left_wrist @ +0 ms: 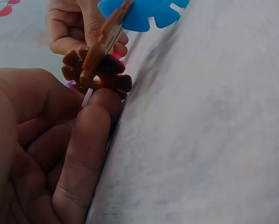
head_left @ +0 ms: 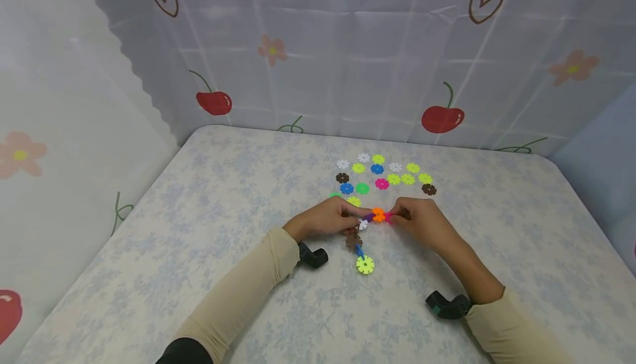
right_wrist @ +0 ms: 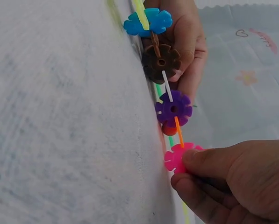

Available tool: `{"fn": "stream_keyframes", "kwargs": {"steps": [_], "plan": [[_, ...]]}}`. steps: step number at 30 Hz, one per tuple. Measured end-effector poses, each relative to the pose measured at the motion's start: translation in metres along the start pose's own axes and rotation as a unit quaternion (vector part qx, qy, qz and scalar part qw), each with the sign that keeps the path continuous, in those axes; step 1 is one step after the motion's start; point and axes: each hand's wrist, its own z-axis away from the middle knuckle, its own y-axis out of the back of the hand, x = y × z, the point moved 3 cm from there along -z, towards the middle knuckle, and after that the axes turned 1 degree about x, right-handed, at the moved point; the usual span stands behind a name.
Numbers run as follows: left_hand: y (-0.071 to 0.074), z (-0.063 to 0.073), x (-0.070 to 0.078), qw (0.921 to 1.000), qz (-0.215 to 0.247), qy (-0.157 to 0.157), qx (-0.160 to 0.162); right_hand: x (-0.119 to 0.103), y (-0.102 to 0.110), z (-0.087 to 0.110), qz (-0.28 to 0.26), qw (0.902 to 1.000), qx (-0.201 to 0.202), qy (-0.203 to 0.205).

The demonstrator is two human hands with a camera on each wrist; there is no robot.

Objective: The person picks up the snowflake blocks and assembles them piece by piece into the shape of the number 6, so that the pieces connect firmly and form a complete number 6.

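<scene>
A chain of notched plastic snowflake discs, slotted edge to edge, runs between the two hands. My left hand (head_left: 330,216) pinches the chain near its white disc (head_left: 363,225), beside the purple disc (right_wrist: 182,103). At the other end my right hand (head_left: 422,220) grips the pink disc (right_wrist: 173,160) between thumb and fingers. An orange disc (head_left: 379,215) joins the pink one to the purple one. Toward the person the chain continues through two brown discs (right_wrist: 151,65) and a blue disc (right_wrist: 163,17) to a yellow-green disc (head_left: 365,265).
Loose discs in several colours lie beyond the hands, among them a blue one (head_left: 377,169), a pink one (head_left: 382,184) and a dark brown one (head_left: 429,189). A patterned cloth covers the table (head_left: 238,176). Printed curtains (head_left: 338,77) hang behind it.
</scene>
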Motion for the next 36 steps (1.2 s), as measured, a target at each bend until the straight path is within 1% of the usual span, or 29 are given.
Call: {"fn": "stream_keyframes", "kwargs": {"steps": [7,12,18,21,25,29,31,33,36], "plan": [[-0.002,0.000,0.000,1.0000,-0.004,0.005,0.004,0.001,-0.001,0.000,0.000,0.9999,0.006,0.010],[-0.002,0.000,0.000,0.9999,0.002,0.015,0.002,0.001,-0.005,-0.001,-0.002,0.9998,0.011,0.019],[-0.002,-0.001,0.001,0.9999,-0.006,0.013,0.002,0.000,-0.006,-0.001,0.004,0.9996,0.015,0.023],[-0.002,-0.002,-0.001,0.9995,0.013,0.023,0.016,0.001,-0.006,-0.001,0.002,0.9998,0.007,0.016],[0.000,-0.001,-0.004,0.9968,0.048,0.039,0.050,0.002,-0.007,-0.002,-0.011,0.9999,-0.005,0.010],[0.003,0.001,-0.005,0.9955,0.051,0.042,0.068,0.005,-0.007,-0.003,-0.032,0.9989,-0.032,0.015],[0.004,0.001,-0.005,0.9956,0.046,0.041,0.070,0.008,-0.005,-0.003,-0.037,0.9980,-0.050,0.004],[0.004,0.000,-0.005,0.9960,0.038,0.040,0.071,0.015,0.001,-0.003,-0.029,0.9977,-0.058,-0.020],[0.005,-0.001,-0.004,0.9966,0.027,0.035,0.069,0.031,0.015,-0.003,0.008,0.9965,-0.040,-0.072]]}}
